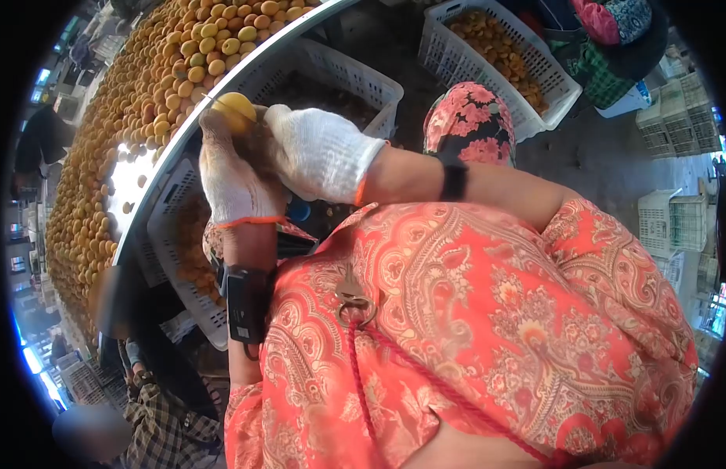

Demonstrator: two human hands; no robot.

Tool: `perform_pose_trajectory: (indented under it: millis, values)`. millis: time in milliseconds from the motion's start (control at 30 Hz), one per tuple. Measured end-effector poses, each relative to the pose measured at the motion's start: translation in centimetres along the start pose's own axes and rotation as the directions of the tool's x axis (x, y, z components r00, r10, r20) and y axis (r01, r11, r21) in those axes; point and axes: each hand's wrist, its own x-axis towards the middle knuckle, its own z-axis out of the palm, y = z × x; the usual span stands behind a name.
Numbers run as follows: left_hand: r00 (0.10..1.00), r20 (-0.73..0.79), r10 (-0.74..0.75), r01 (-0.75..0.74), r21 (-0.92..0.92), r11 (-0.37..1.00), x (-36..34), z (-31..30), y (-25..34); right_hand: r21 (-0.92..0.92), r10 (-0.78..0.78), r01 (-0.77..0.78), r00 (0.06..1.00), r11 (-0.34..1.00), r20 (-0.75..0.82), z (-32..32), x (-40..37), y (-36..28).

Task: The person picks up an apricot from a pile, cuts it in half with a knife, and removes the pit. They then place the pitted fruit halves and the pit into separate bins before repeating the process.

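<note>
A yellow apricot (236,112) sits between my two gloved hands, close by the rim of the fruit table. My left hand (232,184), in a white knit glove with an orange cuff, comes up from below with its fingers closed around the fruit. A thin metal blade (212,99) lies across the apricot and pokes out past its left side. From the right, my right hand (320,152), gloved the same way, meets the fruit with curled fingers. Its grip on the blade's other end is hidden.
Loose apricots (175,74) cover a table with a pale raised rim (222,90). White crates stand under it, one (199,297) with orange pieces inside and another (382,94) behind my right hand. A further crate (562,113) holds cut fruit. A person's checked sleeve (164,414) shows lower left.
</note>
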Motion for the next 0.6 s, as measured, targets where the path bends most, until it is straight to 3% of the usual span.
perform_pose_trajectory:
  millis: [33,67,133,200,267,333,400,433,467,533,600]
  values:
    - [0.996,-0.02,-0.091,0.089,-0.112,0.99,-0.2,0.4,-0.1,-0.079,0.127,-0.122,0.99,0.989,0.062,-0.3,0.0,-0.2]
    - [0.996,-0.016,-0.091,0.089,-0.115,0.989,-0.5,1.0,-0.1,-0.082,0.127,-0.122,0.99,0.989,0.059,-0.1,0.1,-0.1]
    - [0.972,-0.195,-0.132,0.098,-0.175,0.98,-0.9,2.4,0.1,-0.064,0.084,-0.082,0.996,0.995,0.033,0.7,0.3,0.7]
    - [0.984,-0.14,-0.113,0.091,-0.155,0.984,-0.8,2.1,0.2,-0.058,0.044,-0.046,0.999,0.997,-0.031,1.2,0.4,1.0]
    - [0.994,-0.056,-0.097,0.098,0.018,0.995,-0.6,1.8,0.2,-0.013,0.052,-0.053,0.997,0.999,-0.063,1.0,0.3,0.8]
    - [0.996,-0.079,-0.042,0.042,-0.009,0.999,1.0,0.4,-0.6,0.171,-0.064,0.086,0.99,0.982,-0.128,1.2,0.6,1.3]
    - [0.987,-0.142,-0.08,0.084,0.021,0.996,0.5,1.0,0.9,0.316,-0.111,0.152,0.983,0.937,-0.144,-0.6,0.0,0.3]
    - [0.985,-0.169,-0.022,0.02,-0.01,1.0,1.1,0.1,0.8,0.328,0.017,0.003,0.998,0.945,-0.06,-2.3,-0.4,-1.4]
    - [0.98,-0.196,0.024,-0.033,-0.047,0.998,1.6,-0.6,0.8,0.275,0.044,-0.012,0.993,0.961,-0.112,-3.5,-0.4,-2.7]
    - [0.995,-0.101,0.016,-0.014,0.016,1.0,0.8,0.3,0.9,0.423,0.017,0.108,0.959,0.9,-0.282,-3.6,0.6,-1.8]
    - [0.992,0.103,0.071,-0.094,0.239,0.967,-0.1,1.2,-0.1,0.376,0.053,0.054,0.962,0.925,-0.268,-4.0,1.8,-1.8]
